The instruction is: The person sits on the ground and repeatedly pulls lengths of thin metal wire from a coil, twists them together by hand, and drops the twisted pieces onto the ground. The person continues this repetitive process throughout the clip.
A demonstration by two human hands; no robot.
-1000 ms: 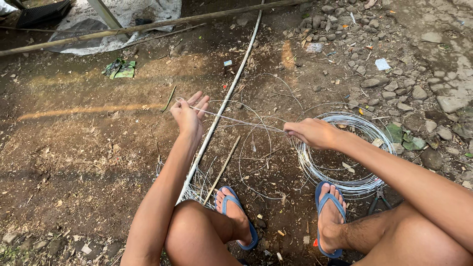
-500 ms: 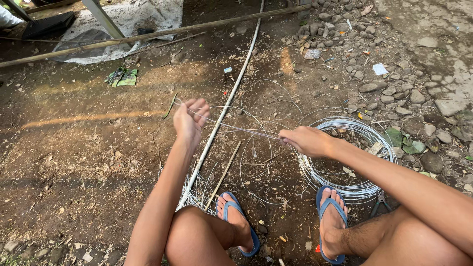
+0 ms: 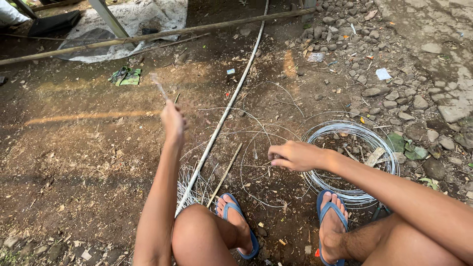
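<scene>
Bare brown earth [image 3: 74, 162], littered with dry chips and edged with grey stones on the right, served as the working floor, and the person crouched on it in blue flip-flops [image 3: 331, 224].

Thin silvery steel wire was the material in hand. Its main stock, a flat round coil of many turns [image 3: 382, 143], lay on the ground just beyond and to the right of the right hand [image 3: 295, 156], with looser single loops [image 3: 246, 143] sprawling between the two hands. The left hand [image 3: 172, 120] was raised well forward and to the left, closed in a fist around a short straight end of the wire [image 3: 160, 87], which blurred above the knuckles. The right hand hovered low over the loose loops, fingers curled inward; it seemed to pinch a strand, though the wire there was too fine to make out for certain.

A long pale slender pole [image 3: 224, 116] ran away between the hands, and a grey tarpaulin [image 3: 138, 22] lay far ahead of the left hand.

Such wire probably handled as light but springy: stiff enough to hold its curve, prone to whip, tangle and kink. The cut end looked sharp, so a grip slightly behind the tip, with the other hand steadying the strand near the coil, seemed safest.
</scene>
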